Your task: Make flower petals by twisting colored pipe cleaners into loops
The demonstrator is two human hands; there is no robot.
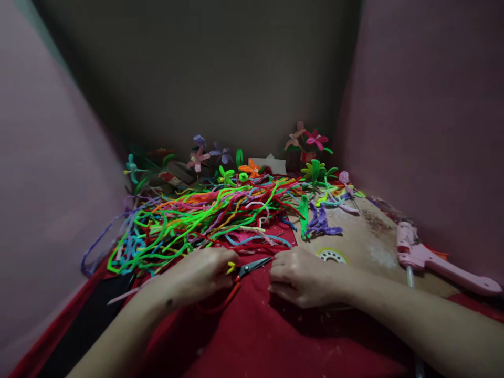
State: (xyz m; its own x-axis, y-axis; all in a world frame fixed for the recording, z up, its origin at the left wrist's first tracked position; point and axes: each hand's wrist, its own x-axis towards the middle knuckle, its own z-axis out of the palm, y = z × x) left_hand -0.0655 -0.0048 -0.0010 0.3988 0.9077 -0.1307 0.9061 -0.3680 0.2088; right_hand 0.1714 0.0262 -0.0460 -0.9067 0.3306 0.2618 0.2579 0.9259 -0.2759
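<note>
My left hand (210, 273) is closed, and a short yellow pipe cleaner piece (231, 268) pokes out from its fingertips. Scissors (247, 269) with orange-red handles lie on the red cloth (252, 336) between my hands, their blades pointing right. Just past the blade tips, my right hand (297, 278) rests with its fingers curled inward; what they hold, if anything, is hidden. Behind both hands spreads a big tangled heap of pipe cleaners (189, 215) in green, red, orange, blue and purple.
A pink glue gun (425, 254) lies at the right on a cardboard sheet (366, 247). Purple pipe cleaner petals (323, 220) and a white round holed disc (333, 256) are nearby. Several finished flowers (250, 168) stand at the back. A black flat object (90, 320) lies left.
</note>
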